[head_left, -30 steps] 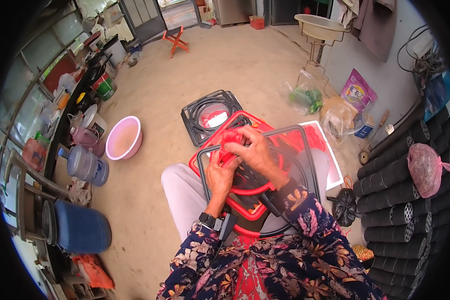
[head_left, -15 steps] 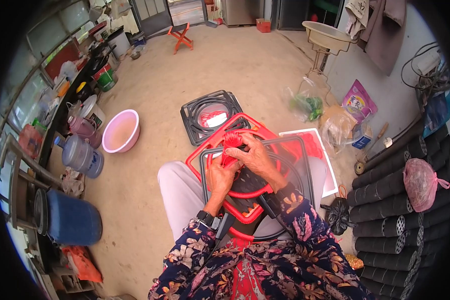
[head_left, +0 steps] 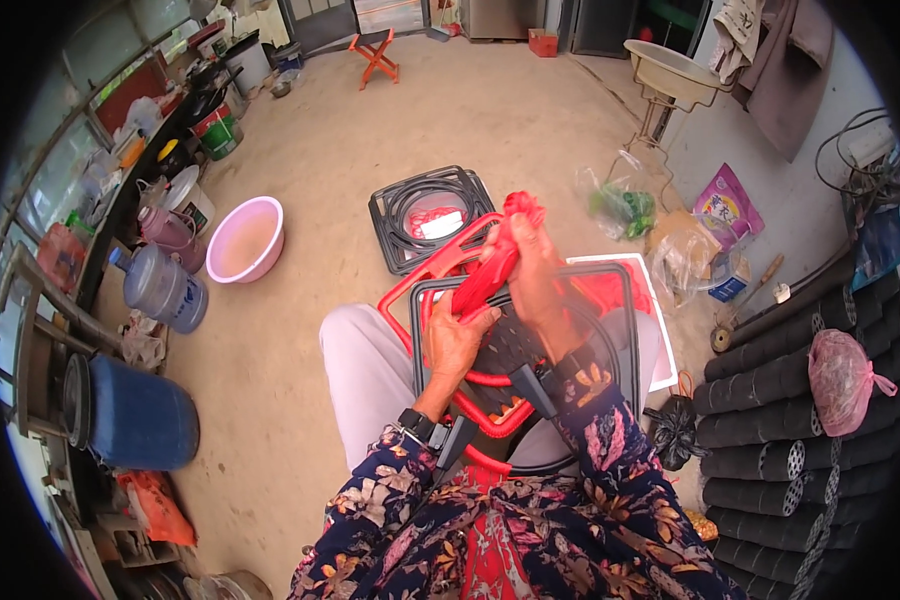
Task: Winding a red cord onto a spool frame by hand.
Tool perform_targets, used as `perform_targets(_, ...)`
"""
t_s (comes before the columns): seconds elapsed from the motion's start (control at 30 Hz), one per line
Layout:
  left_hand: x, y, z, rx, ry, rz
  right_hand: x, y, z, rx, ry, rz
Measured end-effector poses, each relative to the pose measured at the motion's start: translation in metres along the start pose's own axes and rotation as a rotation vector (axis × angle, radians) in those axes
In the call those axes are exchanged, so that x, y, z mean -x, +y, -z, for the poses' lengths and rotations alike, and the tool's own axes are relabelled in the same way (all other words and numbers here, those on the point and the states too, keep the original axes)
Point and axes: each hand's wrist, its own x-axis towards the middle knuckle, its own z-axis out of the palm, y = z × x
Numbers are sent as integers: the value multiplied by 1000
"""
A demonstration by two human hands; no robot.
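My left hand (head_left: 452,345) is closed around the lower end of a bunched red mesh-like strip (head_left: 487,282). Higher up, my right hand (head_left: 533,268), smeared by motion, grips the same strip near its gathered top. The strip slants up to the right above my lap. Below my hands, a black rounded frame (head_left: 625,350) and a red rounded frame (head_left: 397,292) rest across my thighs. A red ring-shaped tube (head_left: 490,380) lies within them, partly hidden by my arms. What fills the frames' middle is dark and hard to make out.
Ahead on the floor lies a stack of black frames (head_left: 380,222). A white tray (head_left: 664,360) with red material sits by my right knee. Leftward are a pink basin (head_left: 277,245), a water jug (head_left: 165,288) and a blue barrel (head_left: 140,420). Black perforated cylinders (head_left: 755,425) are piled right.
My right hand has moved up and right, away from the left, drawing the red strip out longer between them. The view has shifted slightly.
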Motion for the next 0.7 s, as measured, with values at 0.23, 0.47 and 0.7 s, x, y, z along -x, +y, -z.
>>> perform_targets(0.23, -13, -37, 1, -113, 134, -83, 18, -79, 9, -161, -48, 12)
perform_targets(0.47, -7, -24, 17, -30, 60, 43, 111, -126, 45, 396, -77, -548)
perform_targets(0.7, -7, -8, 14, -58, 35, -12, 170, -102, 85, 1067, -316, -487)
